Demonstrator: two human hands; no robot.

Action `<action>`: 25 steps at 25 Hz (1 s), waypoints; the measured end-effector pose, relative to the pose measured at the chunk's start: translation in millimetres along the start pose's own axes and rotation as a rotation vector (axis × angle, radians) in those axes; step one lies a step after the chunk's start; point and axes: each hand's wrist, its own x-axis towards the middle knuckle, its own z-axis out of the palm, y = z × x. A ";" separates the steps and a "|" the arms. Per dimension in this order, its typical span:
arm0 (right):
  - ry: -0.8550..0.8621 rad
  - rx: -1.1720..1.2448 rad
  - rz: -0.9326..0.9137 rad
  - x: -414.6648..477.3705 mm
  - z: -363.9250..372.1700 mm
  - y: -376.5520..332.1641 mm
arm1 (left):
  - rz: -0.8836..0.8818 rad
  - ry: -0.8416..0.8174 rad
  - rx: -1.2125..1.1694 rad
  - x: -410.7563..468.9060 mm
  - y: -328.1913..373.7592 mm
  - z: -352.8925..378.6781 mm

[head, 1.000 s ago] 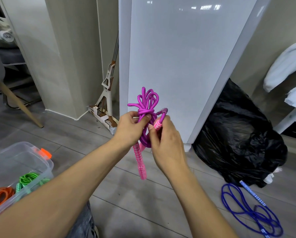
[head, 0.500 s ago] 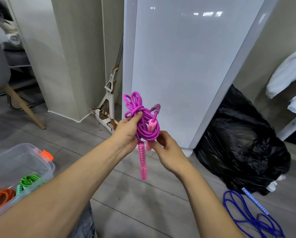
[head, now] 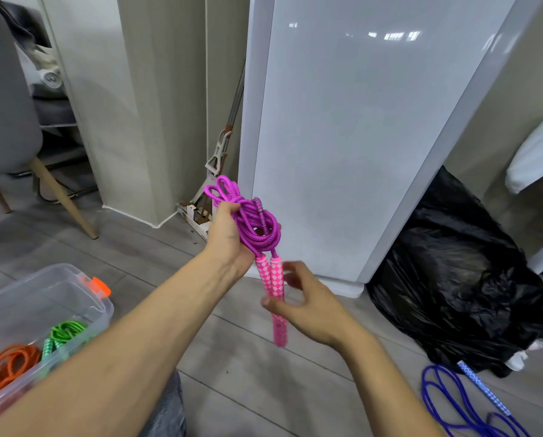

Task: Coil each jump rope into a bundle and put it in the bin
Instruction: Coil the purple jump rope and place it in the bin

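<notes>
Snugly, purple rope (head: 257, 230) lies within left hand's (head: 229, 244) curled fingers (head: 227, 208).

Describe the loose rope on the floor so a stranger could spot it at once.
Find the tall white panel, then the black bag to its right. On the floor before the bag lies the blue rope in loose loops. Unlike the purple rope bundled in the left hand and the orange rope and green rope in the bin, it is uncoiled.

L hand (head: 229, 234) raised, gripping rope coil (head: 257, 228); R hand (head: 308, 301) lower, pinching handles (head: 271, 275).
</notes>
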 end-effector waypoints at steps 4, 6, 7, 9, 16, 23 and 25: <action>0.142 0.185 -0.023 12.4 25.2 -7.7 | -0.091 0.024 0.053 -10.9 -12.2 7.1; 0.112 0.179 -0.008 13.2 33.5 -12.0 | -0.063 0.112 0.109 -3.4 -16.3 3.5; 0.072 0.156 0.000 12.5 35.7 -12.3 | -0.036 0.168 0.136 3.1 -16.3 -0.3; 0.025 -0.004 -0.007 11.4 36.9 -11.8 | 0.021 0.289 0.138 14.9 -11.2 -10.1; -0.120 -0.311 -0.016 1.2 35.0 -1.5 | 0.013 0.527 0.198 55.1 5.4 -56.1; -0.204 -0.351 0.040 -9.8 19.1 -4.1 | 0.023 0.517 0.310 51.3 7.1 -62.4; -0.236 -0.329 0.160 -11.5 3.6 0.7 | 0.100 0.478 0.334 52.2 13.1 -61.9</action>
